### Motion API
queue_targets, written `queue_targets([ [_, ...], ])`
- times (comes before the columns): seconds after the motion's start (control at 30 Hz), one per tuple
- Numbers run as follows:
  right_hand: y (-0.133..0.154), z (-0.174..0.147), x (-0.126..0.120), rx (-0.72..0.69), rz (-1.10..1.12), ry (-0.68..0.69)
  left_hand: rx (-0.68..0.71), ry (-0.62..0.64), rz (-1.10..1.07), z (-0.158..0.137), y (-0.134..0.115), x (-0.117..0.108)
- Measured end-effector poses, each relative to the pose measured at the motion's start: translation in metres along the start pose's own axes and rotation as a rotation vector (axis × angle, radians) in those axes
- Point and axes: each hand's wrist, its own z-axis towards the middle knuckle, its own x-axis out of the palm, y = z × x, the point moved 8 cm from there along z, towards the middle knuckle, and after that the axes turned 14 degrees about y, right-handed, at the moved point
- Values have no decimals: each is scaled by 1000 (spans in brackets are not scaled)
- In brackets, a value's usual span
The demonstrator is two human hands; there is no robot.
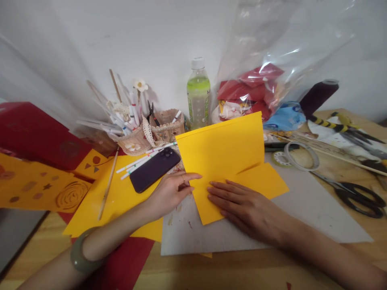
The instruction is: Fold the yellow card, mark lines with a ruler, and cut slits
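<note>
A folded sheet of yellow paper [223, 149] stands partly upright over a grey board [317, 209], with a narrow folded strip along its top edge. My left hand [172, 191] pinches the sheet's left edge between thumb and index finger; a ring and a green bangle show on that arm. Flat on the lower part of the paper lies my right hand [242, 205], its fingers stretched out and close together. A yellow flap sticks out to the right behind the right hand.
Left are a dark phone [155, 170], white markers [133, 163], a wooden stick [109, 183] and cut-out yellow paper [42, 181]. A bottle [198, 94] and pen baskets [167, 127] stand behind. Right lie scissors [359, 197], tape rolls [302, 156] and pliers [347, 129].
</note>
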Motion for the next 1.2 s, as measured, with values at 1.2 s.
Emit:
queue_targets([
  [1.2,-25,-12,-14,41,360,-1,288,50,1106,-6,-65,61],
])
